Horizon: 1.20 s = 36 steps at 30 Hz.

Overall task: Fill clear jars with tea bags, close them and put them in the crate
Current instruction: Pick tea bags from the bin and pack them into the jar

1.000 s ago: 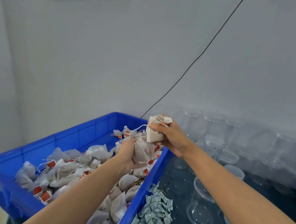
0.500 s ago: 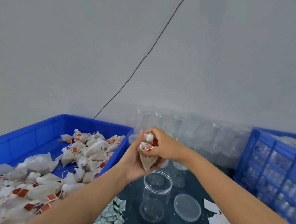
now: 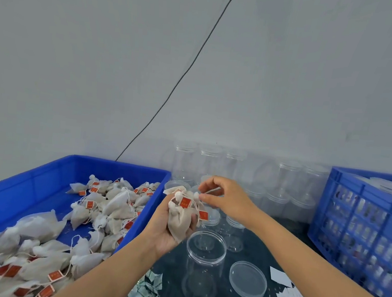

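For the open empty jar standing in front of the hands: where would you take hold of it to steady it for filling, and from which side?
Grip the open jar round its straight clear wall, below the rim, coming from the right, probably with the right hand. It stands upright with its mouth open, so the top should stay free for the tea bags the left hand holds. Its lid lies flat to the right.

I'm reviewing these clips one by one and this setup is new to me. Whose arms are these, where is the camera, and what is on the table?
No machine here: a person wears a camera on the head, looking forward and down at their own bare arms. The left hand grips a bunch of tea bags; the right hand pinches at a string on top of the bunch. Just below stands an open clear jar, its lid lying beside it. A blue tub on the left holds loose tea bags; a blue crate on the right holds jars.
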Tool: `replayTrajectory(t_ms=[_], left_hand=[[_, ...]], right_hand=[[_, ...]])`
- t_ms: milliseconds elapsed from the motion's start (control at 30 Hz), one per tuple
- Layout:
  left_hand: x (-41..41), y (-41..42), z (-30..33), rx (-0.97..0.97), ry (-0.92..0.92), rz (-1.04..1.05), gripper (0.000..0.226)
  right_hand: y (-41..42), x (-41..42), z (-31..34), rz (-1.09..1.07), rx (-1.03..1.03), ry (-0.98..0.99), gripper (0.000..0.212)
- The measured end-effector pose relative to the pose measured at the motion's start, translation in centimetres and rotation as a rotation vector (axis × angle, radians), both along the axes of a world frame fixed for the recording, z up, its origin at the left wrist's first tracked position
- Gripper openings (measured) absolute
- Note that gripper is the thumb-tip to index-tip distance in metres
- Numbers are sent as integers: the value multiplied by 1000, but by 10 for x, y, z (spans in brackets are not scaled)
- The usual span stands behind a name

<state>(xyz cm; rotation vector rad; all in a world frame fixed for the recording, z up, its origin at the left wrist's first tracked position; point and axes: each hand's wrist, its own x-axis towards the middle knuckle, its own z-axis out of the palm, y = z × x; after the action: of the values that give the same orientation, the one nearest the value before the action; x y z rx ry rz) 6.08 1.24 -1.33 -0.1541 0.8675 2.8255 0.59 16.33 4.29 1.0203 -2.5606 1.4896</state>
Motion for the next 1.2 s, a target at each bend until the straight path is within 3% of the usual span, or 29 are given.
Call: replayTrajectory(t_ms=[200,367,467,533,600,700,800,1033,1100,1200], left_hand=[[-7,0,-10,-206,-39,28,42],[-7,-2,-8,-233,-90,-2,64],[-4,1,-4,-258,-53,-35,78],[-3,0,-1,-259,-28,-59,71],[-1,-4,-2,-248,-41,-57,49],[2,-6,-4,-222,-121,31,28],[2,-8,-3,-172,-138,149,30],[2,-9,-7,-52,-105,190,31],[2,-7,-8,-22,-99,159,31],[3,-3,-7,7,-82,134,38]], right_hand=[[-14,2,-13,93,77,32,34],[-21,2,-12,72,105,111,19],[-24,1,-11,30,-47,67,10],[-23,3,-8,-24,-239,-84,10],[-20,3,-5,-71,-425,-287,12],[-8,-1,0,-160,-513,-395,18],[8,-8,-5,-196,-357,-374,23],[27,-6,-44,-34,463,15,13],[25,-5,-46,-77,495,145,13],[15,3,-39,-73,127,171,10]])
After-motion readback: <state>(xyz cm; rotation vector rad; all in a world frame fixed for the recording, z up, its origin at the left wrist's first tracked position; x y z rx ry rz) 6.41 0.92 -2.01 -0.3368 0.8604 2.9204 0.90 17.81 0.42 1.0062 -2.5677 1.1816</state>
